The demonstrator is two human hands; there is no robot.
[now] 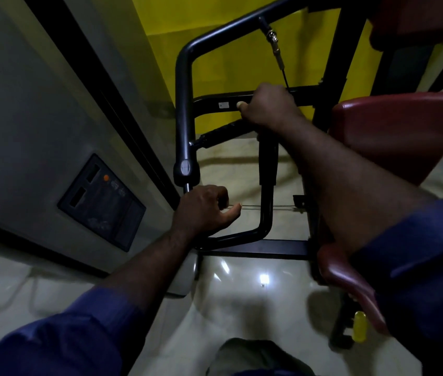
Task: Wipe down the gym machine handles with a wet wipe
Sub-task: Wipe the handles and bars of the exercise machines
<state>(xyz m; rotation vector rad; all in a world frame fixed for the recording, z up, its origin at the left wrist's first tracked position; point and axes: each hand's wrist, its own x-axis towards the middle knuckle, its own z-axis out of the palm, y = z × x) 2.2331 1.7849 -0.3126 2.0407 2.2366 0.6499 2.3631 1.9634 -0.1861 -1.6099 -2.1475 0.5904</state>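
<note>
A black tubular gym machine arm [184, 104] hangs in front of me with two black rubber grips. My right hand [267, 107] is curled round the top of the angled grip [223, 132], where it meets the vertical grip [268, 161]. No wet wipe shows; it may be hidden under that palm. My left hand [204, 210] grips the lower end of the frame tube just below its grey joint [186, 169], thumb sticking out toward a thin cable [269, 207].
Dark red seat pads [394, 131] stand at the right, one under my right forearm. A grey wall with a black socket panel [101, 202] is on the left, a yellow wall [220, 58] behind. Glossy floor [242, 294] lies below, with a yellow knob [360, 325] at the lower right.
</note>
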